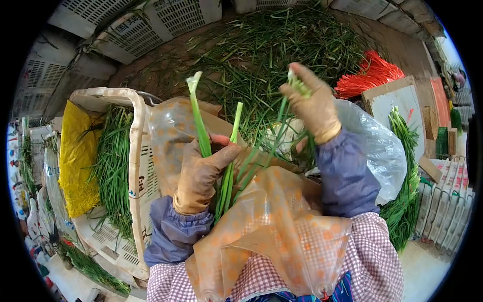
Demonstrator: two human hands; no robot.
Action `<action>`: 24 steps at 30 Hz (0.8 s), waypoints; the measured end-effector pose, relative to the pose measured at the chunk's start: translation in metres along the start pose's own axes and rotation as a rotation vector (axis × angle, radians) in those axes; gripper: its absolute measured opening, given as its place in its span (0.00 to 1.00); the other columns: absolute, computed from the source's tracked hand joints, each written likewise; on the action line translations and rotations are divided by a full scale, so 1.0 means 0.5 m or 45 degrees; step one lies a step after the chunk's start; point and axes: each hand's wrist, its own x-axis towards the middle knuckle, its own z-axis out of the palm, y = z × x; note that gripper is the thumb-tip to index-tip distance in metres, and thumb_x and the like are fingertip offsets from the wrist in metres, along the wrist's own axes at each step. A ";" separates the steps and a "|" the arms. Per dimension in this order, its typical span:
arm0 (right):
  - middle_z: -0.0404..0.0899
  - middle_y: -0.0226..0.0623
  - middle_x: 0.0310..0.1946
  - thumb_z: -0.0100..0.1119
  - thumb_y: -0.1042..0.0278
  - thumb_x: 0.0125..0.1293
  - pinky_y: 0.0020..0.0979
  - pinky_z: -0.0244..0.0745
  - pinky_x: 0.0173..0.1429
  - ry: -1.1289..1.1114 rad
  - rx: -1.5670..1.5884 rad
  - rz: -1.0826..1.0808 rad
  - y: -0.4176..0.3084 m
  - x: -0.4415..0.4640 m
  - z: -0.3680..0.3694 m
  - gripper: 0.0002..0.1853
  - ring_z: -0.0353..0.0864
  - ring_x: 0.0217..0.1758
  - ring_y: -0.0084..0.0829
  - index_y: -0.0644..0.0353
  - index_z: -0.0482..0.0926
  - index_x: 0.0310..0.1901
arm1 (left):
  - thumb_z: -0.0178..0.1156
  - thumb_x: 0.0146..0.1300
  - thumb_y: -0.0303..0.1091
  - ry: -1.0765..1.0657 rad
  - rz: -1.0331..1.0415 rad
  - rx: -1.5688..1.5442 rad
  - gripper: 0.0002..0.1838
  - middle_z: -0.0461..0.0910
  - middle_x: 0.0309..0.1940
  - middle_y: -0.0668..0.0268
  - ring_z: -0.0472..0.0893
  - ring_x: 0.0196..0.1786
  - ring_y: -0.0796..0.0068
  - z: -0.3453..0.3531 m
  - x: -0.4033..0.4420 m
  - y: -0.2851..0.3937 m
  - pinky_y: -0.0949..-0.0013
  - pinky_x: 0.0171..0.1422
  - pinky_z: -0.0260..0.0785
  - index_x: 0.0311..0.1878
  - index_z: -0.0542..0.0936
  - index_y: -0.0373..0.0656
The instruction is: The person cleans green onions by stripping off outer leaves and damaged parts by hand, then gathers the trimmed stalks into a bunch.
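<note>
Fingers of the left hand (196, 173) and right hand (314, 103) grip green stalks (202, 132) near frame centre; work appears partway, greens (114, 166) lying crated at frame left, held stalks remaining.

The right hand (313, 100) is blurred (its fingertips (298, 69) too), so exactly how it grips the pale stalks (300, 87) cannot be told. The left hand (198, 173) hides part of its green stalks (200, 126). A yellow sack (79, 166) covers a stretch of the white crate's rim (135, 161), and things (33, 214) along the far left are too small to tell.
</note>
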 end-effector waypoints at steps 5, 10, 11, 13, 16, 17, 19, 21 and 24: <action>0.79 0.27 0.27 0.66 0.68 0.56 0.20 0.69 0.31 -0.651 0.590 0.343 -0.046 -0.065 0.075 0.10 0.73 0.27 0.15 0.60 0.81 0.40 | 0.65 0.55 0.27 -0.040 0.037 -0.120 0.11 0.78 0.28 0.66 0.75 0.24 0.80 0.032 0.000 -0.005 0.77 0.27 0.69 0.40 0.74 0.37; 0.78 0.30 0.26 0.57 0.70 0.61 0.20 0.68 0.26 -0.215 0.724 0.106 -0.030 0.004 0.037 0.05 0.73 0.23 0.19 0.60 0.79 0.30 | 0.60 0.61 0.36 -0.078 0.227 -0.110 0.16 0.77 0.30 0.66 0.68 0.20 0.81 0.007 0.010 -0.014 0.79 0.24 0.59 0.48 0.75 0.38; 0.78 0.30 0.26 0.57 0.70 0.61 0.20 0.68 0.26 -0.222 0.722 0.098 -0.031 0.016 0.024 0.05 0.73 0.23 0.19 0.60 0.79 0.30 | 0.59 0.62 0.37 -0.118 0.156 -0.328 0.16 0.77 0.31 0.64 0.68 0.21 0.81 0.007 0.006 -0.012 0.79 0.25 0.60 0.48 0.75 0.37; 0.76 0.29 0.23 0.56 0.70 0.62 0.24 0.74 0.27 -0.232 0.858 0.152 -0.038 0.031 0.006 0.05 0.76 0.24 0.21 0.62 0.77 0.37 | 0.56 0.64 0.39 -0.168 0.118 -0.507 0.15 0.78 0.34 0.60 0.69 0.23 0.80 0.009 0.005 -0.013 0.77 0.27 0.62 0.46 0.76 0.36; 0.76 0.29 0.22 0.57 0.71 0.62 0.23 0.73 0.26 -0.536 0.888 0.172 -0.054 0.020 0.031 0.07 0.76 0.22 0.20 0.63 0.77 0.40 | 0.55 0.65 0.39 -0.195 0.204 -0.252 0.15 0.79 0.35 0.58 0.70 0.23 0.79 0.012 0.014 -0.027 0.77 0.27 0.62 0.44 0.77 0.35; 0.72 0.27 0.18 0.57 0.68 0.62 0.20 0.65 0.22 -0.594 0.812 0.188 -0.062 0.017 0.045 0.10 0.69 0.18 0.17 0.64 0.77 0.42 | 0.54 0.65 0.39 -0.232 0.216 -0.215 0.15 0.79 0.34 0.58 0.71 0.23 0.78 0.014 0.011 -0.024 0.77 0.28 0.63 0.42 0.78 0.35; 0.72 0.26 0.20 0.59 0.68 0.62 0.19 0.62 0.22 -0.723 0.917 0.266 -0.074 0.014 0.068 0.13 0.67 0.19 0.16 0.66 0.76 0.45 | 0.54 0.65 0.39 -0.309 0.132 -0.246 0.15 0.78 0.32 0.61 0.70 0.24 0.81 0.009 0.010 -0.025 0.80 0.28 0.62 0.43 0.78 0.35; 0.73 0.25 0.23 0.61 0.68 0.60 0.18 0.58 0.22 -1.011 1.073 0.292 -0.071 0.010 0.079 0.18 0.65 0.19 0.14 0.69 0.76 0.50 | 0.55 0.65 0.40 -0.383 0.047 -0.277 0.16 0.78 0.31 0.65 0.70 0.24 0.84 0.007 0.007 -0.023 0.82 0.28 0.61 0.43 0.78 0.34; 0.75 0.27 0.22 0.62 0.72 0.58 0.18 0.59 0.22 -1.078 1.068 0.290 -0.065 0.006 0.087 0.08 0.66 0.19 0.15 0.66 0.79 0.38 | 0.54 0.65 0.39 -0.494 -0.095 -0.298 0.16 0.77 0.28 0.66 0.69 0.22 0.84 0.010 0.000 -0.016 0.82 0.26 0.60 0.43 0.78 0.34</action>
